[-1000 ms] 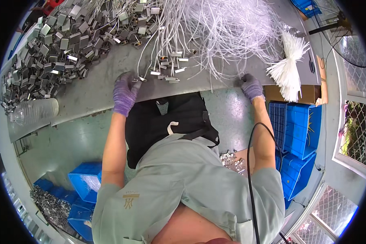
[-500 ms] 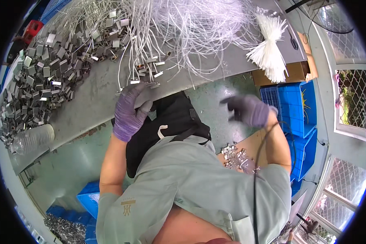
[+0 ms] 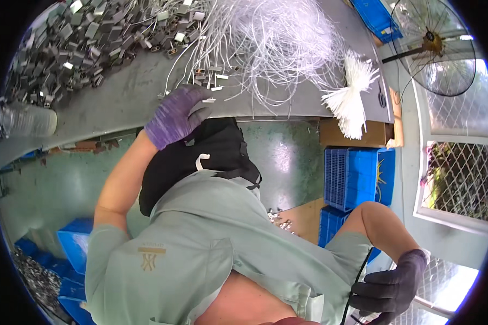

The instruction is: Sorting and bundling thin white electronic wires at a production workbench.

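My left hand (image 3: 178, 115), unclenched, thumb spread, arches at the near edge of the worktop (image 3: 130, 92), beside the metal parts (image 3: 216, 88) and white wires (image 3: 287, 49). My right hand (image 3: 393, 284) is by the black cable (image 3: 363, 266); whether it grips it, I can't tell.

Workshop, shown by a grey table (image 3: 130, 95) heaped with small metallic parts (image 3: 84, 46) and white wires (image 3: 279, 46), a green floor (image 3: 298, 154) lined with blue crates (image 3: 336, 176), a large fan (image 3: 431, 43), mesh-covered windows (image 3: 461, 173).

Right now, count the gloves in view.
2: the left glove at the table's near edge, the right glove at the picture's lower right. More may be hidden.
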